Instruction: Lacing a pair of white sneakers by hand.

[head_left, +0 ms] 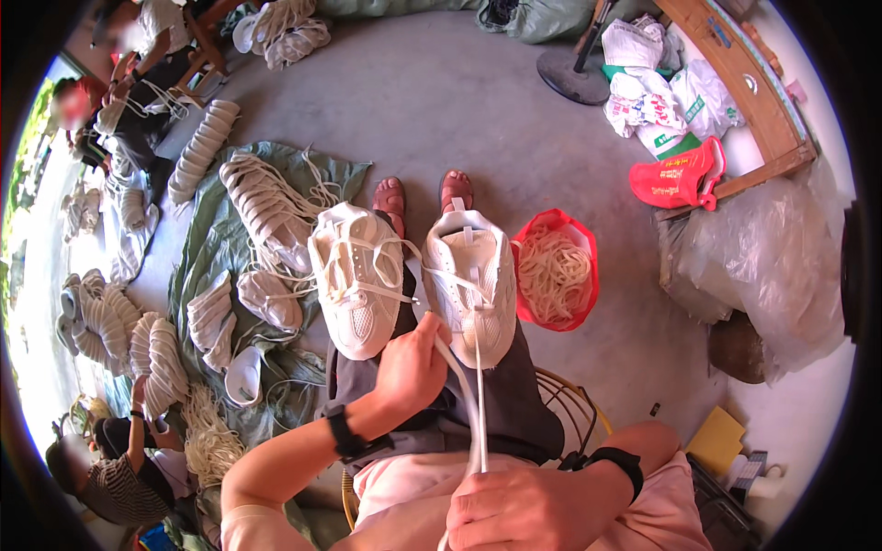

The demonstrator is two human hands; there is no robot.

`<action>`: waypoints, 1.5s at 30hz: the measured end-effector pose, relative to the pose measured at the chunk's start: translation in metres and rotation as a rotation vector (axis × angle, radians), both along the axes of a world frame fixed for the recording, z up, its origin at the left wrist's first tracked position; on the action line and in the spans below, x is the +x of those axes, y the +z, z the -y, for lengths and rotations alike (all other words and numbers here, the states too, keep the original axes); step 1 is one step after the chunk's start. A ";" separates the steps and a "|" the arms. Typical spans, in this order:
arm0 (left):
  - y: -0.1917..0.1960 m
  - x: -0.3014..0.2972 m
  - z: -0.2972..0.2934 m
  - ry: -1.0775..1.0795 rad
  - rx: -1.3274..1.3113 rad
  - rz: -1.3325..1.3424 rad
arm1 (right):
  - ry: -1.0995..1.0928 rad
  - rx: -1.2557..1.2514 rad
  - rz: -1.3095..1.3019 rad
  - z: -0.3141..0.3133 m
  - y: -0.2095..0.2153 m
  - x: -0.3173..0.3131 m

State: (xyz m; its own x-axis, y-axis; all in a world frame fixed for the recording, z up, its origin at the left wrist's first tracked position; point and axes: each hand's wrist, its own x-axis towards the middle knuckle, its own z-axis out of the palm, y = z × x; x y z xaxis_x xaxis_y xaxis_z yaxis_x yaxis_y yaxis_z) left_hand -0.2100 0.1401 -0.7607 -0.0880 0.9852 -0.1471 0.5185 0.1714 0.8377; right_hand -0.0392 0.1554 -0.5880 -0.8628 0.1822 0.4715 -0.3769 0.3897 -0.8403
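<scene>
Two white sneakers rest side by side on my lap, toes toward me. The right sneaker (470,266) has a white shoelace (480,413) threaded near its toe, running taut toward me. My right hand (510,510), close to my body, is closed around that lace. My left hand (413,363) pinches another stretch of lace just below the toes, and this part hangs in a curve down to my right hand. The left sneaker (356,285) has laces lying loosely across its tongue and eyelets.
A red bag (595,298) full of white laces stands right of the sneakers. Stacked shoes (262,197) lie on a green sheet (207,230) at left, where other people sit working. At right are plastic bags (643,101), clear plastic sheeting (753,266) and a wooden table edge (767,170).
</scene>
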 end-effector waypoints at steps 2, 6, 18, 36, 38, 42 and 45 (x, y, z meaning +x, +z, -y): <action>-0.018 0.012 -0.006 0.033 -0.043 0.012 | -0.012 0.011 -0.009 0.002 -0.001 0.000; -0.037 0.023 -0.012 0.117 -0.013 -0.029 | -0.094 -0.017 -0.072 0.013 -0.017 0.002; -0.063 0.035 -0.007 0.237 0.076 0.024 | -0.073 0.127 -0.005 0.005 -0.013 0.010; -0.027 0.020 -0.007 -0.053 0.028 -0.055 | -0.108 0.078 -0.023 0.009 -0.022 0.013; -0.023 0.012 0.000 -0.015 -0.021 0.000 | -0.064 0.112 0.041 0.000 -0.010 0.017; -0.017 0.009 -0.001 0.213 -0.119 0.288 | 0.000 0.152 0.111 -0.004 -0.005 0.016; -0.024 0.011 -0.012 0.175 -0.177 0.226 | 0.063 0.110 0.167 -0.001 -0.010 0.016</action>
